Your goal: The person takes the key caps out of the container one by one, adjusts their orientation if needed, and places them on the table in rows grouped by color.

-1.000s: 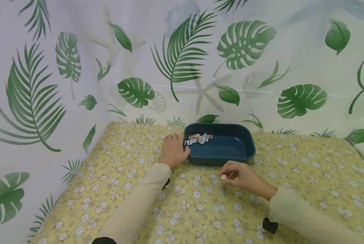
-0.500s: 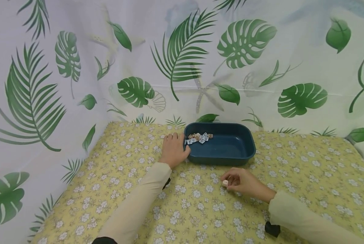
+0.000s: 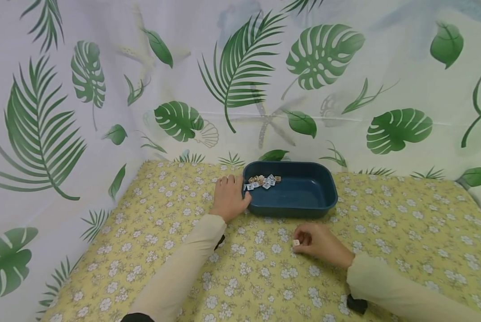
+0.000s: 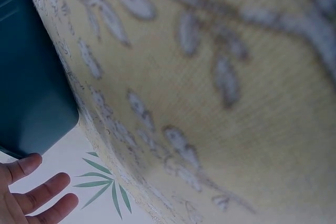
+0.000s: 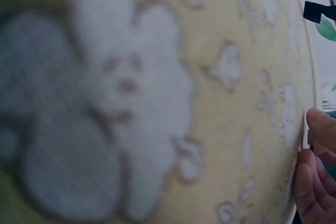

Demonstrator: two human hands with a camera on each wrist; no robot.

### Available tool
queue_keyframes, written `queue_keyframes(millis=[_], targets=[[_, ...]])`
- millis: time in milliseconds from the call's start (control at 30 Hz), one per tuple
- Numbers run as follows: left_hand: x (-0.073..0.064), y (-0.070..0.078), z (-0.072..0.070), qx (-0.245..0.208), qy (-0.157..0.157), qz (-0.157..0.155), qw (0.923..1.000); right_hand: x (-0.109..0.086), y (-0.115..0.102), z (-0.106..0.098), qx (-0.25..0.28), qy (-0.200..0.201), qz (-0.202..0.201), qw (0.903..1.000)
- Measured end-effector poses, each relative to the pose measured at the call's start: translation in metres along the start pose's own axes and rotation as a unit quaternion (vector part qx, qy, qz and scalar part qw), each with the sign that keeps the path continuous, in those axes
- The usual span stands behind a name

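Note:
My left hand (image 3: 229,199) rests at the left end of a dark blue rectangular basin (image 3: 300,210), its fingers extended along the rim. In the left wrist view the straight fingers (image 4: 47,192) are spread beside the basin's corner. In front of the basin, my right hand (image 3: 321,241) pinches a small pale cube (image 3: 295,243) between thumb and fingertips, low over the cloth. The right wrist view shows thumb and fingers (image 5: 303,177) close together at the frame's edge, mostly hiding the cube. Inside the basin, several small white and tan cubes with printed marks (image 3: 266,182) lie piled on the left.
A yellow floral cloth (image 3: 401,250) covers the table. Behind and at the left hangs a white curtain (image 3: 115,89) with green leaf prints. The right half of the basin shows bare floor. Black wrist straps sit under both sleeves.
My right hand has drawn back from the basin's front wall, toward me and lower, with the pale cube still pinched. My left hand and the basin have stayed in place.

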State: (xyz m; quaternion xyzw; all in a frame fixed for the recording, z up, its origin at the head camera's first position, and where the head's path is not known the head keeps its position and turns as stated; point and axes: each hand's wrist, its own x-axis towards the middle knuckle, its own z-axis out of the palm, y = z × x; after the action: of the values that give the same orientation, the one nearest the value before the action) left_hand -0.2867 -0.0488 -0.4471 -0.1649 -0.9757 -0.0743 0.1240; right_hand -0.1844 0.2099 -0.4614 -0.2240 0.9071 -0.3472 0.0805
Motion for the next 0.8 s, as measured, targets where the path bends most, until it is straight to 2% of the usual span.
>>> queue_keyframes(millis=[433,800], targets=[[0.0005,0.0002,0.001,0.004,-0.001,-0.003,1.0,-0.0011,-0.0003,0.0017,-0.004,-0.009,0.001,0.9999],[0.0003,0.0005,-0.0001,-0.004,-0.008,-0.007,0.9999,-0.0029,0.002,-0.0025,-0.009,-0.011,-0.016,0.9998]])
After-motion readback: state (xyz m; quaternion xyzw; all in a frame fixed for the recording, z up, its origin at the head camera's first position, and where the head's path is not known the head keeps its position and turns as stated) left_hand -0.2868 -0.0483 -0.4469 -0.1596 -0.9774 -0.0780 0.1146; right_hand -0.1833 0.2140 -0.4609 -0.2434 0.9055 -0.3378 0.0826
